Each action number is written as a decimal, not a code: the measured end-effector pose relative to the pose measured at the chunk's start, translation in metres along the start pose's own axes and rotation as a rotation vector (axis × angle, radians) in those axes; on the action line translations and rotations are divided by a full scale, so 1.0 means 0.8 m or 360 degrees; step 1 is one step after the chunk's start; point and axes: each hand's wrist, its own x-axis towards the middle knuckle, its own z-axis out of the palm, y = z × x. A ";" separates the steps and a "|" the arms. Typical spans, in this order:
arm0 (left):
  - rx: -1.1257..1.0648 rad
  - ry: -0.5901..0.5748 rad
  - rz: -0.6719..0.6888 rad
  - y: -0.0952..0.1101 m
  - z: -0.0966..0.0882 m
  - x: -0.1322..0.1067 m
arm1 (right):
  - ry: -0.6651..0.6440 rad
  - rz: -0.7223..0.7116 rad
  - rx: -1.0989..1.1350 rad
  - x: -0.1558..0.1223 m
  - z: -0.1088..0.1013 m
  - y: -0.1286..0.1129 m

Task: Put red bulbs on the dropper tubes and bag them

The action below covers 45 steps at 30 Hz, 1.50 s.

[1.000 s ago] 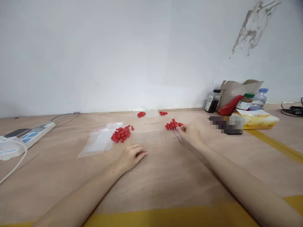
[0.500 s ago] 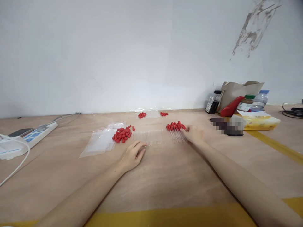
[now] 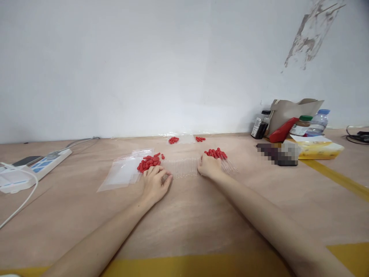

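Note:
A row of thin clear glass dropper tubes [image 3: 182, 167] lies side by side on the table between my two hands. At the right end of that row, my right hand [image 3: 210, 166] has its fingers curled in; their tips are against the end tubes, and whether one is pinched is hidden. My left hand [image 3: 156, 184] rests at the row's left end with fingers bent but apart, beside a pile of loose red rubber bulbs [image 3: 148, 162]. To the right of my right hand lie several droppers with red bulbs [image 3: 216, 153] on their glass tubes.
Clear plastic bags [image 3: 122, 173] lie left of the pile. Small red bulb groups [image 3: 173, 140] sit near the wall. A power strip [image 3: 52, 165] is far left. A dark bottle [image 3: 261, 125], a grey bag [image 3: 284, 111] and a yellow tissue pack [image 3: 319, 150] stand at right.
My right hand has left the bulbed droppers, which now lie free, and moved left to the tube row's end. My left hand has shifted slightly left toward the red bulbs.

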 end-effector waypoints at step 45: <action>-0.0314 -0.0190 0.0344 0.023 0.005 0.002 | 0.0405 -0.1089 0.0587 -0.072 0.028 0.037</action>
